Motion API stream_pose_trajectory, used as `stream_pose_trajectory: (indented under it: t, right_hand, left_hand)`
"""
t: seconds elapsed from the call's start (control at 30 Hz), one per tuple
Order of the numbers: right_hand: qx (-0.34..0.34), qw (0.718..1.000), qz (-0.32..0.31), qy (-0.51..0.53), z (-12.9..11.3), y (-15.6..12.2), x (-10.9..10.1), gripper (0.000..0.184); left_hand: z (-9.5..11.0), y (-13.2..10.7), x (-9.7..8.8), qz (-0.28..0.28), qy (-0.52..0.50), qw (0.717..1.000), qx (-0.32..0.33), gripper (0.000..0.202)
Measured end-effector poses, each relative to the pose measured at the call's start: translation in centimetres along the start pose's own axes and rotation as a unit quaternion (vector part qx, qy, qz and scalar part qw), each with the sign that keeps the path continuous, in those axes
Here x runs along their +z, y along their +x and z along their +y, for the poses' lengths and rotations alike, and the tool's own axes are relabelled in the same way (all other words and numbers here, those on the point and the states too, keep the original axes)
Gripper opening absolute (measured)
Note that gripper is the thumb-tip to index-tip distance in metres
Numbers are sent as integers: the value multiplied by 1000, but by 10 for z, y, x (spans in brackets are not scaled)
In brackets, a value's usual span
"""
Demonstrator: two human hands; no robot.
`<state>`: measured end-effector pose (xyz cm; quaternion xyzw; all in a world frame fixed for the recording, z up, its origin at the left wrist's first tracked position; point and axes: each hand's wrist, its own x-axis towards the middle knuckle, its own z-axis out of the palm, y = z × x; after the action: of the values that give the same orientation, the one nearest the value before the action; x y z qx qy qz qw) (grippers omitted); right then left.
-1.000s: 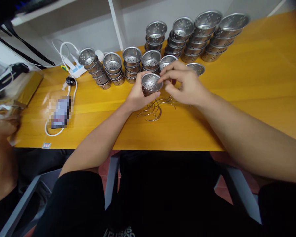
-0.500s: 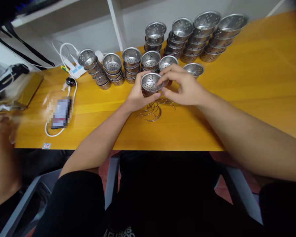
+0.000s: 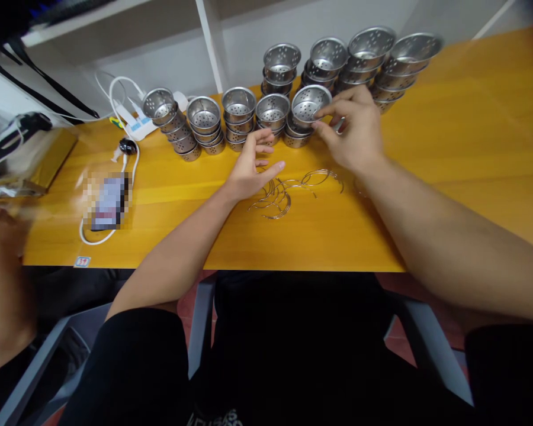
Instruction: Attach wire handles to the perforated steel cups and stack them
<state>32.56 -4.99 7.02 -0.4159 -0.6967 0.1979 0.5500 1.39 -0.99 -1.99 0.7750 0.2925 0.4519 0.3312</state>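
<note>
My right hand pinches the rim of a perforated metal cup, which sits at the top of a short stack of similar cups. Whether the cup rests fully in the stack I cannot tell. To the left, my left hand is held over the table with its fingers apart and nothing in it. Several thin curved wires lie loose on the wood just below and right of that hand.
More stacks of perforated cups line the back of the yellow table, with taller ones at the back right. A phone, a white cable and a power strip lie left. Another person's arm shows at far left.
The cup has moved from between both hands to the stack at the back right, in my right hand. My left hand has let go and opened. More wires are now uncovered.
</note>
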Motion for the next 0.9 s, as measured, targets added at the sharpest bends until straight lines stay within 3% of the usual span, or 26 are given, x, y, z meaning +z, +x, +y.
stream_pose_trajectory:
  t: [0.1, 0.37, 0.57, 0.73, 0.9]
  right_hand:
    - [7, 999, -1, -51, 6, -3, 4, 66]
    - [74, 973, -53, -213, -19, -6, -6, 65]
    - [40, 977, -34, -206, -7, -3, -3, 48]
    - [36, 975, -41, -217, -13, -1, -8, 57]
    - [67, 955, -13, -288, -20, 5, -30, 61]
  left_hand:
    - [7, -2, -1, -18, 0, 1000, -9, 98]
    - [38, -7, -6, -38, 23, 997, -60, 91]
    - [28, -6, -5, -30, 13, 999, -38, 86]
    - [25, -6, -6, -30, 10, 999, -35, 85]
    - [24, -6, -7, -28, -2, 999, -35, 83]
